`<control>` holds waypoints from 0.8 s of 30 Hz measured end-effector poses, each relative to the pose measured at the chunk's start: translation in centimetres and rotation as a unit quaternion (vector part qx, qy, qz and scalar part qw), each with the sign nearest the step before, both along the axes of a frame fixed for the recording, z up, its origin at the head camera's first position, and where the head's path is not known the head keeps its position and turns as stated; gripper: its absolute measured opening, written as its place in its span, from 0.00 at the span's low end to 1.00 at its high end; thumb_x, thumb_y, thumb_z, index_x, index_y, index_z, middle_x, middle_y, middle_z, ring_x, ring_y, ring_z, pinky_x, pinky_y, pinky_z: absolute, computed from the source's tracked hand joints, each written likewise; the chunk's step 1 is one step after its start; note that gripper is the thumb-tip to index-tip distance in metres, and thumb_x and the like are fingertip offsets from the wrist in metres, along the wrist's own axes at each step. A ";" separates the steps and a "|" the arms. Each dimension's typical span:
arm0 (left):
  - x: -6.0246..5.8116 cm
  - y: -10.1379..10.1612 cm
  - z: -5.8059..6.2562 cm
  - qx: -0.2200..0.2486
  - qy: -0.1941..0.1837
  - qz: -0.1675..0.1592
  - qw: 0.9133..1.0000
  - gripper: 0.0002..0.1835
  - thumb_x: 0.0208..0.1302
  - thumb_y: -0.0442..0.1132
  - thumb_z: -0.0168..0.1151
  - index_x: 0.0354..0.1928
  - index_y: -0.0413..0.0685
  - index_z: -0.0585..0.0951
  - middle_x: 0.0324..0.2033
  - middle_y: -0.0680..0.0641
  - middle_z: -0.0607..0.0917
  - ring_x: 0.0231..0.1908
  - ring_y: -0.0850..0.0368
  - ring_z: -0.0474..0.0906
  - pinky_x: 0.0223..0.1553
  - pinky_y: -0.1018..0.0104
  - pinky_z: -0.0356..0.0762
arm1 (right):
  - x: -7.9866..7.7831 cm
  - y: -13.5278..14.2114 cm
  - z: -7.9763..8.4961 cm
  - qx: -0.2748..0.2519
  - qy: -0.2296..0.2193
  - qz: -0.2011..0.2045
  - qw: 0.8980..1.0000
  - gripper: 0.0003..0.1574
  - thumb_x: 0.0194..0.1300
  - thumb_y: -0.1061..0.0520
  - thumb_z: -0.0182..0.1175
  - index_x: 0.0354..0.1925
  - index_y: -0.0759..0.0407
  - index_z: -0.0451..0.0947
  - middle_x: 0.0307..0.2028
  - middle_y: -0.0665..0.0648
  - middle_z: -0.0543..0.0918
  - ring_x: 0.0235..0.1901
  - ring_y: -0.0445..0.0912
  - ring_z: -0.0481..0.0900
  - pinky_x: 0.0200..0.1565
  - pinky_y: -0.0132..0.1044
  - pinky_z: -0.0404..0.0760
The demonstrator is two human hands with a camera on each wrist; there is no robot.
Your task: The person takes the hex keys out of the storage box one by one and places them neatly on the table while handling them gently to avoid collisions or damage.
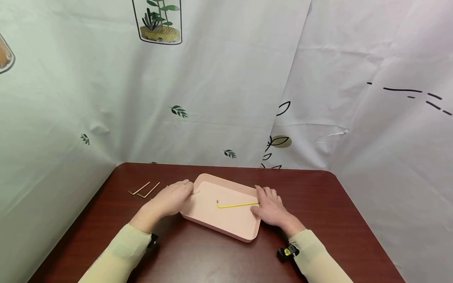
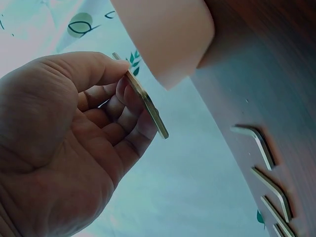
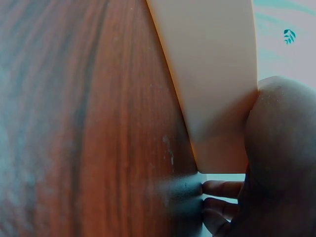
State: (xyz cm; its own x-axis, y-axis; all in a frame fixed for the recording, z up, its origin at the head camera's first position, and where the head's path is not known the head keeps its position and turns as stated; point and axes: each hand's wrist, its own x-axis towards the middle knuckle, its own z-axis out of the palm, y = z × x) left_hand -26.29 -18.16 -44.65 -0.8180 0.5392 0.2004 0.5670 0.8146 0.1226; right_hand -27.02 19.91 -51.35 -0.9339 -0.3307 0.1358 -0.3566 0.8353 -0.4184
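A pink rectangular tray (image 1: 209, 208) lies slantwise on the table. Inside it is a yellow hex key (image 1: 235, 204), its short bent end toward the left. My left hand (image 1: 173, 198) is at the tray's left side and pinches a brass-coloured hex key (image 2: 149, 107) between thumb and fingers, as the left wrist view shows. One end of that key pokes out over the tray. My right hand (image 1: 270, 206) grips the tray's right wall, thumb over the rim and fingers outside. The long end of the yellow key reaches close to this hand.
On the dark red wooden table (image 1: 219, 259), several more hex keys (image 1: 150, 190) lie to the left of the tray, partly hidden by my left hand in the head view. White patterned cloth (image 1: 212, 78) hangs behind the table and at both sides.
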 end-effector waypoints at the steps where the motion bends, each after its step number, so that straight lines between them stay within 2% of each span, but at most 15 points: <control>1: -0.1 -0.2 0.0 0.003 0.007 -0.001 1.000 0.10 0.74 0.30 0.66 0.35 0.50 0.76 0.32 0.53 0.75 0.32 0.54 0.75 0.36 0.56 0.79 | 0.0 0.0 0.0 0.000 0.002 0.001 1.000 0.52 0.70 0.48 0.63 0.83 0.68 0.61 0.67 0.72 0.72 0.65 0.69 0.66 0.60 0.72 0.66; 7: -0.1 -1.7 -0.1 0.024 0.035 -0.016 0.999 0.11 0.70 0.27 0.66 0.33 0.50 0.76 0.31 0.54 0.74 0.31 0.56 0.73 0.36 0.58 0.78 | -0.1 -0.2 0.1 0.004 0.006 0.002 1.000 0.51 0.69 0.48 0.63 0.82 0.68 0.61 0.67 0.72 0.72 0.65 0.69 0.66 0.60 0.71 0.67; 14: -0.2 -3.2 -0.1 0.015 0.017 0.009 1.000 0.13 0.68 0.28 0.68 0.33 0.51 0.75 0.31 0.54 0.73 0.30 0.57 0.71 0.33 0.58 0.75 | -0.1 -0.2 0.4 0.004 -0.007 -0.001 1.000 0.52 0.69 0.48 0.64 0.83 0.67 0.60 0.67 0.72 0.72 0.66 0.69 0.66 0.63 0.70 0.67; 21: -0.7 -4.6 -0.2 0.028 0.025 -0.002 0.999 0.09 0.65 0.26 0.68 0.35 0.46 0.78 0.32 0.52 0.76 0.31 0.56 0.74 0.35 0.57 0.78 | 0.1 -0.1 0.7 0.007 -0.014 -0.008 1.000 0.52 0.68 0.49 0.65 0.82 0.67 0.61 0.67 0.71 0.72 0.66 0.69 0.66 0.62 0.70 0.67; 24: -0.9 -5.0 -0.3 0.034 0.018 0.010 0.999 0.09 0.67 0.27 0.68 0.35 0.47 0.78 0.31 0.52 0.76 0.31 0.57 0.74 0.36 0.57 0.78 | 0.1 -0.2 0.8 0.006 -0.019 -0.010 1.000 0.52 0.68 0.50 0.65 0.83 0.66 0.61 0.68 0.70 0.72 0.66 0.68 0.66 0.62 0.70 0.67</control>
